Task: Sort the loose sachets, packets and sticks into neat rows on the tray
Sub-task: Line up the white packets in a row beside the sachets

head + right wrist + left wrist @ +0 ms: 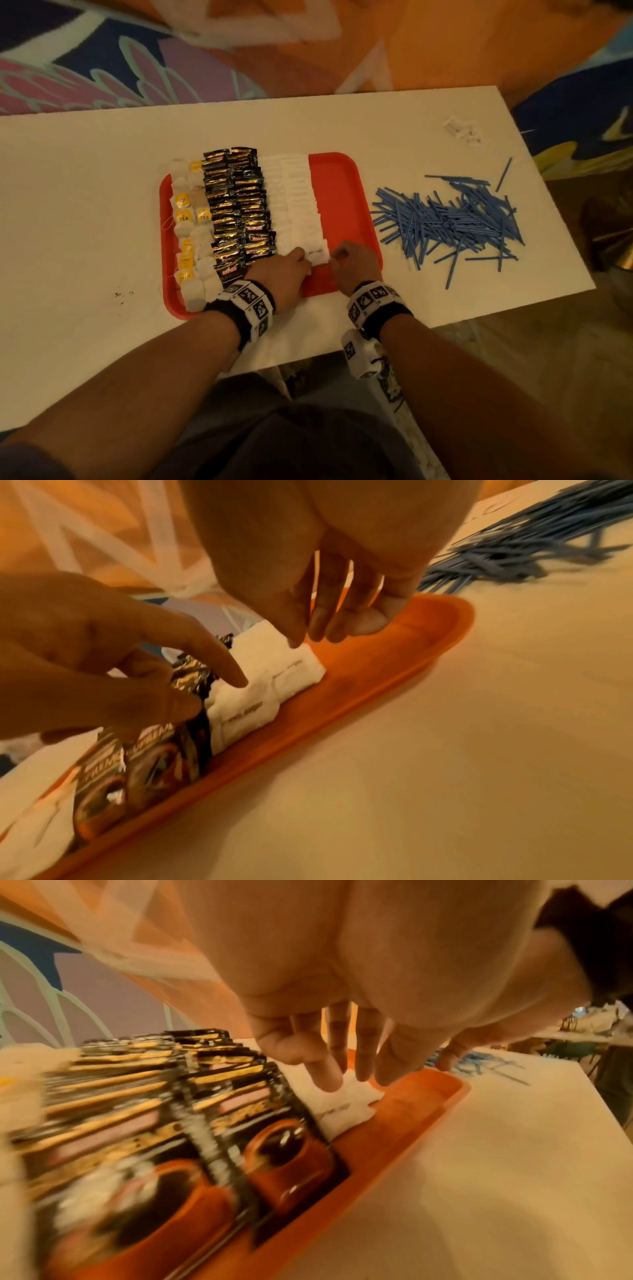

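A red tray lies on the white table. It holds rows of tea bags, black coffee sachets and white sachets. Both hands meet at the near end of the white row. My left hand presses its straight fingers on the nearest white sachet from the left. My right hand touches that sachet's right edge with straight fingertips. Neither hand grips anything. The tray's right strip is bare.
A loose heap of blue sticks lies on the table right of the tray. A few small white packets sit at the far right corner. The table's near edge runs just behind my wrists.
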